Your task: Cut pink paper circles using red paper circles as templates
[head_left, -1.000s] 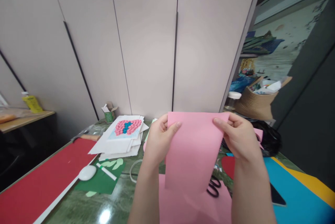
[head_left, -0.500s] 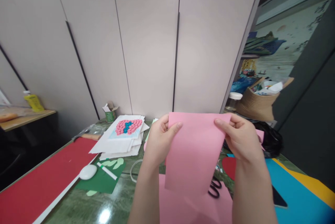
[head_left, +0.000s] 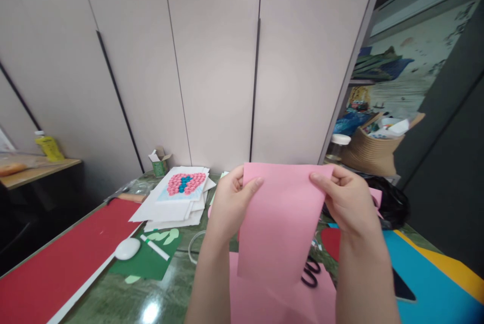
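Observation:
A plain pink sheet of paper (head_left: pixel 280 223) hangs upright between my two hands. My left hand (head_left: pixel 235 198) pinches its upper left edge, thumb in front and fingers behind. At the upper right corner, my right hand (head_left: pixel 342 195) grips it the same way. Below lies a larger pink sheet (head_left: pixel 249 304) on the table. Black scissor handles (head_left: pixel 310 271) rest on that larger sheet, just right of the held paper; the blades are hidden behind it.
Left on the green table (head_left: pixel 174 288) are red card (head_left: pixel 75 258), green paper (head_left: pixel 151 266) with a glue stick-like white tube (head_left: pixel 155 247), a white round-headed object (head_left: pixel 127 249) and stacked white sheets (head_left: pixel 162 208). Blue card (head_left: pixel 423 273) and a dark phone-like slab (head_left: pixel 403 286) lie right.

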Tool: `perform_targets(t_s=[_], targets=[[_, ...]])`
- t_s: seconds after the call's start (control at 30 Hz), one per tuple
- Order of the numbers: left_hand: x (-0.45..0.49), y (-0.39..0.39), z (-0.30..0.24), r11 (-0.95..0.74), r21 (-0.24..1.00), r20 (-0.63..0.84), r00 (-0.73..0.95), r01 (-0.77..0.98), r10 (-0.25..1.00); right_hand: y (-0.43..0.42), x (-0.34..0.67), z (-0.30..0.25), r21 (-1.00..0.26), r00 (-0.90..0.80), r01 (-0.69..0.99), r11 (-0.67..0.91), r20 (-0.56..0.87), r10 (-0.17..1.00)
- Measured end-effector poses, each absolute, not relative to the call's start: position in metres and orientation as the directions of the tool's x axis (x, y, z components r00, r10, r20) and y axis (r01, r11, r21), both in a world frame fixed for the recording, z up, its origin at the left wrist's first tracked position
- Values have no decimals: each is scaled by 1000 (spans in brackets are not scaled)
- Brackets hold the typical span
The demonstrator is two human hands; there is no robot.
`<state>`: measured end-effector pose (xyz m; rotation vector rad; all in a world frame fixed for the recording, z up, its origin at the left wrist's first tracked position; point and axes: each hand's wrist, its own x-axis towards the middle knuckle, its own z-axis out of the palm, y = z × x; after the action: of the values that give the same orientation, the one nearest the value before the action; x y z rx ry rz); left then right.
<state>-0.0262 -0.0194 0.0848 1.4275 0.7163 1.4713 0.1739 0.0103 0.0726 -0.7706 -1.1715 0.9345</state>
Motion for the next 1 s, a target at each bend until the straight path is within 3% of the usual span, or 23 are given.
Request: perform_targets(t_s=[1.0], targets=[[-30, -16, 82, -390, 883, 425, 93, -262, 900, 11, 181, 75, -864, 230, -203, 460, 415, 880]])
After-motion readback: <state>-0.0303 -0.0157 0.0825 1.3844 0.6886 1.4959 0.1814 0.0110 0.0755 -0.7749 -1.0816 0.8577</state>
